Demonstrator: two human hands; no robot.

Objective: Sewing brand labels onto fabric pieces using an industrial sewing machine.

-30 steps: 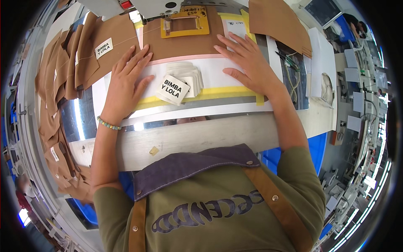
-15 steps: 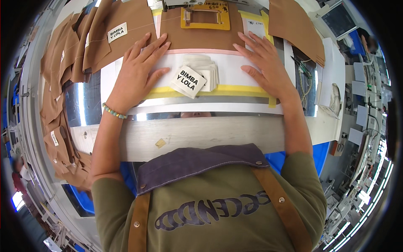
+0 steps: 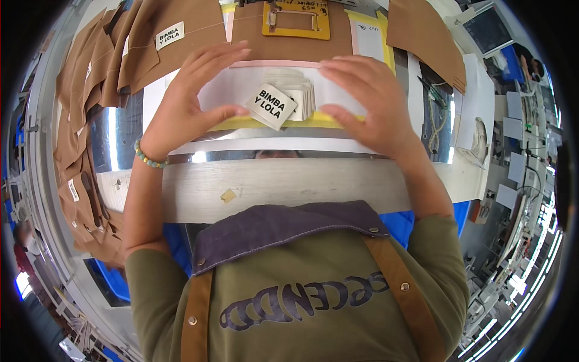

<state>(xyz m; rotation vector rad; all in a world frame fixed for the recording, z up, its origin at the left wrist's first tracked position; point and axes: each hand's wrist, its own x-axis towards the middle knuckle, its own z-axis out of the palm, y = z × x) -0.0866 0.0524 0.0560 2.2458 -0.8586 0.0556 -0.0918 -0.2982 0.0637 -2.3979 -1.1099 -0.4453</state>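
Note:
My left hand point(image 3: 193, 96) and my right hand point(image 3: 371, 102) are raised, open, with fingers loosely curved, on either side of a pile of white printed square labels point(image 3: 270, 105). Neither holds anything. The labels lie askew on a white sheet point(image 3: 220, 85) edged with yellow tape. Just beyond is a brown panel point(image 3: 289, 49) with a pink-edged front, partly under a yellow frame template point(image 3: 295, 34) below a machine part at the top edge.
Overlapping brown pieces point(image 3: 96, 72), some with white labels, cover the left. At right are more brown panels point(image 3: 422, 42), cords and tools point(image 3: 434, 120), a white box point(image 3: 476, 127) and a screen point(image 3: 485, 27). Blue bins point(image 3: 395, 229) show below the table. A blurred person point(image 3: 23, 241) is at far left.
Both hands have lifted from lying flat on the work. Their fingers now curve more, and the thumbs have moved nearer the label pile. The labels look unchanged.

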